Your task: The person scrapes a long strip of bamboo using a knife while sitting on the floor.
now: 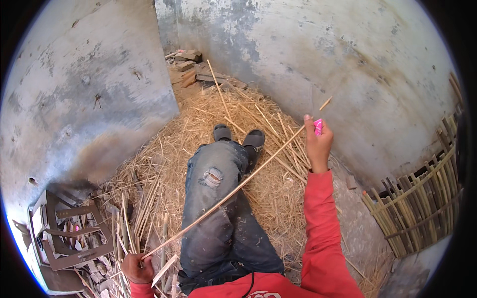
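I sit on a pile of straw (208,116) with my legs in grey torn jeans (218,198) stretched out. My left hand (135,268) grips the near end of a long thin bamboo strip (233,191) at the lower left. The strip runs diagonally up and to the right across my lap. My right hand (317,141), raised at arm's length in a red sleeve, is closed on a small pink-handled tool (318,126) pressed against the strip near its far end. The tool's blade is hidden.
Concrete walls (348,59) close in at left and right. More split bamboo strips (136,218) lie beside my left hip. A woven bamboo panel (422,198) leans at the right. A metal frame with clutter (69,233) sits at lower left, bricks (189,67) in the far corner.
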The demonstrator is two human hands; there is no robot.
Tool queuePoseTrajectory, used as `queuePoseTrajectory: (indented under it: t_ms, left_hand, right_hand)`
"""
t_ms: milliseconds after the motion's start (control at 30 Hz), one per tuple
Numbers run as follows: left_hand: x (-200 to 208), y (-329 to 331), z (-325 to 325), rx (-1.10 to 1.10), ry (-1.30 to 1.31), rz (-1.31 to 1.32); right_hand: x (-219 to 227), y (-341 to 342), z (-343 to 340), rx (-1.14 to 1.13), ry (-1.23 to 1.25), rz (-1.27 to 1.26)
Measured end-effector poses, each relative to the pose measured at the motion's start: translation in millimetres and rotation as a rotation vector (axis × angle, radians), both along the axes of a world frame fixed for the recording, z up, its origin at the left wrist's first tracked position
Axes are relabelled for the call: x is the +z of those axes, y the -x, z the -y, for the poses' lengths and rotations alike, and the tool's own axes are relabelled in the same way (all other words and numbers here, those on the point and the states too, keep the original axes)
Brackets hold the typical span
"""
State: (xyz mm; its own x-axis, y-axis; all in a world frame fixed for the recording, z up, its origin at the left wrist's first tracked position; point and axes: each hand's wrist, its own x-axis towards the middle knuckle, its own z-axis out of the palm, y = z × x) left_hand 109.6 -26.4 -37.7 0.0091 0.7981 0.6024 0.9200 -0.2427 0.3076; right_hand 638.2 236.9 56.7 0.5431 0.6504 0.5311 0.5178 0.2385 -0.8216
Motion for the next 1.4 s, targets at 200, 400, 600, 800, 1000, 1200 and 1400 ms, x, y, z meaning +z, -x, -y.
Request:
queuePoseTrajectory:
  t_ms: [200,400,600,800,1000,1200,1400]
  left_hand:
    - [-38.7,54.9,21.7,0.054,-0.066,-0.125]
    - [-46.8,58.2,17.0,0.003,-0.111,-0.209]
    - [-48.2,48.7,7.4,0.006,-0.091,-0.368]
    - [-58.0,51.8,8.2,-0.027,-0.102,-0.325]
    - [-58.2,50.9,-3.3,-0.062,-0.131,-0.303]
    - [-65.4,46.8,-1.1,-0.079,-0.081,-0.239]
    - [-62.0,40.1,1.2,-0.063,-0.088,-0.23]
  right_hand:
    - [-2.9,-16.5,2.0,-0.018,0.001,0.056]
    - [6.2,-23.8,10.0,-0.125,-0.003,0.211]
    - [6.8,-31.1,14.8,-0.212,0.044,0.334]
    - [-0.7,15.9,30.7,-0.031,-0.049,0.344]
    - [11.8,-52.7,2.5,-0.305,-0.075,0.371]
    - [14.6,-55.3,11.0,-0.329,-0.048,0.274]
    - [8.1,-40.1,14.5,-0.28,-0.042,0.296]
